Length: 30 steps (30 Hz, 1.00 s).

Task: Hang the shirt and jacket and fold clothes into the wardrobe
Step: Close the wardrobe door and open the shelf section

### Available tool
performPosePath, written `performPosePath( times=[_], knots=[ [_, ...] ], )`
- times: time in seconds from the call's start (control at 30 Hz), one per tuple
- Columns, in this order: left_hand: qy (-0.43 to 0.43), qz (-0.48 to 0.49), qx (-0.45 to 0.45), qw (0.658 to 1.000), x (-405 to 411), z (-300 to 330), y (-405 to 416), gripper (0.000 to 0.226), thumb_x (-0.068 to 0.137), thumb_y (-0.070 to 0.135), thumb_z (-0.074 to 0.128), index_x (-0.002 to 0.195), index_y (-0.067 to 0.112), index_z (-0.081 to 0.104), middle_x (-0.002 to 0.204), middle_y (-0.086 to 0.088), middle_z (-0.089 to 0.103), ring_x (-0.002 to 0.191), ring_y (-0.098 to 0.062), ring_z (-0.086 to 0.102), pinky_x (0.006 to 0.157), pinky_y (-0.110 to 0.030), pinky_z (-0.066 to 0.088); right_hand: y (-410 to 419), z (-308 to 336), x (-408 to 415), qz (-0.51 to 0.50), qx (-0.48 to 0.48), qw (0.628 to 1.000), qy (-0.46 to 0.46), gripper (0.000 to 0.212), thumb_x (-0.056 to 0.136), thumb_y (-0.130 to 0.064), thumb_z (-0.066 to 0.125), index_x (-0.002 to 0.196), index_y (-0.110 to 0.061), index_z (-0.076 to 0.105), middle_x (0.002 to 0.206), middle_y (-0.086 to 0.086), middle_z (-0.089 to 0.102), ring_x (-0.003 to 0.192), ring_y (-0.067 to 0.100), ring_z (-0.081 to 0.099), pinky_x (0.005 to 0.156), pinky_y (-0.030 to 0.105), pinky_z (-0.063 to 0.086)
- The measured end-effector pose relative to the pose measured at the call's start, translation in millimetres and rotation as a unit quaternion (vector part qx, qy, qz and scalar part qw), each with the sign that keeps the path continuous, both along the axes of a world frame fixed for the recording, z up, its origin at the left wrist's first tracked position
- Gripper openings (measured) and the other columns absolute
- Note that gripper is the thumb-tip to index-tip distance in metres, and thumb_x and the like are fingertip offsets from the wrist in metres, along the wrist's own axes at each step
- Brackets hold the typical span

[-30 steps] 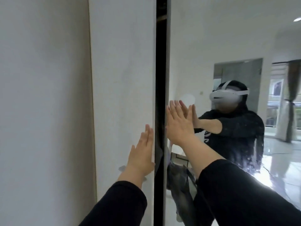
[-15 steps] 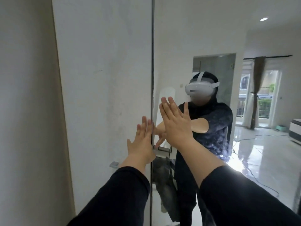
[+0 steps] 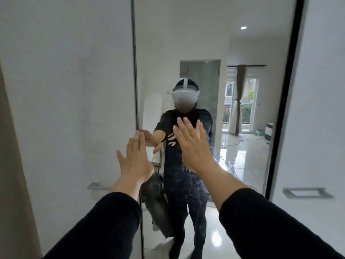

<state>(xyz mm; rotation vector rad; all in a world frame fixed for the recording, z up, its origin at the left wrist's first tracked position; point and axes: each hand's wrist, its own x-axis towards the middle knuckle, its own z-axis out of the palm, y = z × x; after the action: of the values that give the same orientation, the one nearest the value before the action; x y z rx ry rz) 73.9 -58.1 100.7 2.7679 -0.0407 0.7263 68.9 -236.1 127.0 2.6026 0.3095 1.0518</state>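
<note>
Both hands, left hand [image 3: 135, 161] and right hand [image 3: 194, 146], are pressing flat, fingers spread and empty, sliding the mirrored wardrobe door [image 3: 214, 43]; the dark gap has closed, shutting the clothes out of sight.

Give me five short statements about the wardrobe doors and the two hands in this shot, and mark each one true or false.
1. Both hands are open with flat palms and hold nothing. True: the left hand and right hand are spread and empty.
2. The right hand is in front of the mirrored door. True.
3. The white door on the left has no handle. False: a metal handle sits on it, near the left wrist.
4. The left hand grips a hanger. False: it is empty, by the mirror's edge.
5. A shirt hangs on the mirrored door. False: no garment hangs on it; it shows only the room's reflection.
</note>
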Motion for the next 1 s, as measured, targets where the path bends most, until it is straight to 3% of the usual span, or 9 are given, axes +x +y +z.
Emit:
performPosePath(
  times=[0.1, 0.27, 0.37, 0.43, 0.6, 0.67, 0.73, 0.87, 1.0],
  knots=[
    [-0.031, -0.066, -0.018, 0.997, -5.0, -29.7, -41.5, 0.091, 0.087, 0.019, 0.051, 0.15, 0.02, -0.014, 0.159, 0.002, -0.015, 0.147, -0.022, -0.003, 0.117, -0.054, 0.008, -54.2, -17.4, -26.1, -0.046, 0.024, 0.999, 0.01, 0.085, 0.079, -0.014, 0.058, 0.153, -0.011, 0.015, 0.161, 0.013, -0.001, 0.147, 0.032, -0.009, 0.115, 0.06, -0.002],
    [-0.009, -0.2, -0.06, 0.978, -23.6, -59.7, -137.6, 0.087, 0.087, 0.016, 0.055, 0.151, 0.022, -0.004, 0.158, 0.006, -0.006, 0.146, -0.02, 0.006, 0.118, -0.047, 0.015, -149.8, -23.1, -72.9, -0.163, 0.046, 0.985, 0.04, 0.084, 0.088, -0.012, 0.048, 0.153, -0.015, -0.005, 0.158, 0.007, -0.021, 0.145, 0.024, -0.022, 0.114, 0.056, -0.012],
    [0.06, -0.303, -0.127, 0.943, -35.9, -71.2, -198.4, 0.085, 0.088, 0.007, 0.053, 0.151, 0.028, 0.001, 0.158, 0.009, 0.002, 0.145, -0.018, 0.013, 0.117, -0.04, 0.02, -192.7, -22.6, -91.2, -0.213, 0.063, 0.974, 0.044, 0.081, 0.088, -0.013, 0.046, 0.153, -0.015, -0.003, 0.159, 0.008, -0.019, 0.146, 0.024, -0.02, 0.115, 0.057, -0.009],
    [0.083, -0.353, -0.172, 0.916, -42.9, -76.8, -236.2, 0.085, 0.086, 0.003, 0.054, 0.148, 0.034, 0.005, 0.157, 0.01, 0.011, 0.143, -0.019, 0.022, 0.107, -0.031, 0.029, -215.3, -24.0, -98.6, -0.235, 0.096, 0.966, 0.051, 0.084, 0.086, -0.012, 0.047, 0.152, -0.015, -0.005, 0.159, 0.006, -0.02, 0.146, 0.023, -0.019, 0.115, 0.057, -0.007],
    [0.139, -0.409, -0.253, 0.866, -48.3, -80.6, -314.9, 0.087, 0.081, -0.006, 0.051, 0.14, 0.046, 0.012, 0.153, 0.012, 0.022, 0.141, -0.019, 0.028, 0.104, -0.03, 0.033, -269.5, -58.5, -107.8, -0.251, 0.182, 0.941, 0.137, 0.091, 0.087, -0.014, 0.053, 0.152, -0.014, -0.012, 0.156, 0.002, -0.028, 0.146, 0.018, -0.019, 0.117, 0.052, -0.006],
    [0.14, -0.385, -0.255, 0.876, -49.2, -83.6, -333.9, 0.09, 0.083, -0.003, 0.051, 0.146, 0.041, 0.004, 0.156, 0.012, 0.01, 0.142, -0.02, 0.027, 0.106, -0.03, 0.034, -286.4, -86.4, -109.6, -0.238, 0.207, 0.938, 0.144, 0.086, 0.088, -0.008, 0.046, 0.152, -0.013, -0.012, 0.155, 0.0, -0.031, 0.147, 0.017, -0.014, 0.118, 0.052, -0.001],
    [0.1, -0.331, -0.225, 0.911, -52.7, -87.4, -346.7, 0.086, 0.085, 0.0, 0.05, 0.151, 0.029, 0.003, 0.158, 0.006, 0.002, 0.137, -0.025, 0.034, 0.099, -0.03, 0.043, -299.3, -115.3, -106.5, -0.205, 0.229, 0.943, 0.124, 0.086, 0.083, 0.001, 0.042, 0.153, -0.012, -0.006, 0.153, -0.001, -0.032, 0.148, 0.015, -0.006, 0.118, 0.053, 0.006],
    [0.07, -0.278, -0.204, 0.936, -58.6, -94.6, -361.1, 0.083, 0.084, 0.006, 0.052, 0.151, 0.026, 0.008, 0.152, 0.004, 0.007, 0.112, -0.023, 0.053, 0.075, -0.027, 0.046, -308.6, -157.2, -104.1, -0.156, 0.237, 0.956, 0.074, 0.085, 0.072, 0.004, 0.05, 0.151, -0.009, 0.022, 0.161, 0.006, -0.002, 0.147, 0.018, 0.018, 0.115, 0.054, 0.019],
    [0.101, -0.283, -0.224, 0.927, -64.1, -100.1, -375.2, 0.084, 0.086, 0.017, 0.056, 0.151, 0.026, 0.004, 0.156, 0.003, 0.011, 0.128, -0.028, 0.045, 0.09, -0.034, 0.048, -315.2, -167.1, -110.6, -0.131, 0.251, 0.951, 0.122, 0.083, 0.077, 0.006, 0.044, 0.152, -0.014, 0.016, 0.161, 0.002, -0.01, 0.147, 0.019, 0.015, 0.117, 0.047, 0.018]
  ],
)
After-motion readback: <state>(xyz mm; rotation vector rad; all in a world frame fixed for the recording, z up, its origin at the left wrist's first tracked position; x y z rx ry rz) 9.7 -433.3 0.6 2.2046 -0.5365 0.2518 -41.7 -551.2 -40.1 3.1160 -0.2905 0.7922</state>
